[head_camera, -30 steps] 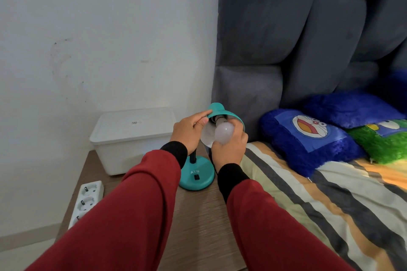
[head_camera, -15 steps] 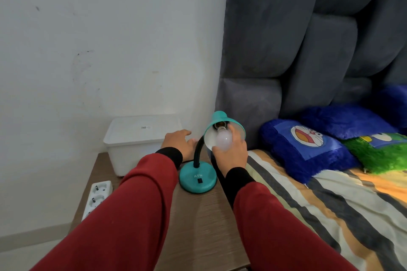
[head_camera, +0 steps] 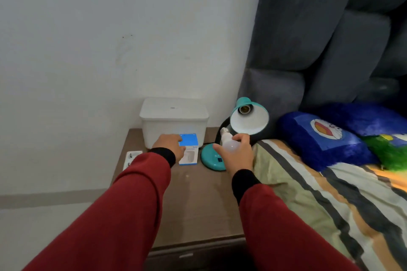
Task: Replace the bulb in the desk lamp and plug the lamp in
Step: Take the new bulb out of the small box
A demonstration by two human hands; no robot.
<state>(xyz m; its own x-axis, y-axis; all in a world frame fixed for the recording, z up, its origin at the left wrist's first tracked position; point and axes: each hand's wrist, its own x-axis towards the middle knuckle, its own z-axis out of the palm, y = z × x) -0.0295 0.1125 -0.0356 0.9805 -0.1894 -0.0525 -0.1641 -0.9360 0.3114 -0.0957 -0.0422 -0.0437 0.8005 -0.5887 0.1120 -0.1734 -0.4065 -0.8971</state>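
Note:
A teal desk lamp [head_camera: 248, 116] stands on the brown bedside table [head_camera: 198, 200], its shade facing me with the socket bare. My right hand [head_camera: 236, 154] is shut on a white bulb [head_camera: 228, 139], held below the shade and above the lamp's round base [head_camera: 211, 158], screw cap pointing up and left. My left hand [head_camera: 170, 146] rests on a blue-and-white bulb box [head_camera: 188, 149] standing left of the base; whether the fingers grip it is unclear. A white power strip [head_camera: 131, 158] lies at the table's left edge, partly hidden by my left sleeve.
A white lidded plastic box [head_camera: 174, 121] stands at the back of the table against the wall. To the right are a grey padded headboard [head_camera: 308, 50], a striped blanket [head_camera: 330, 204] and blue and green cushions [head_camera: 326, 138].
The bulb has come out of the lamp's socket and my right hand has lowered it. My left hand left the lamp and moved to the blue box, which is newly in view.

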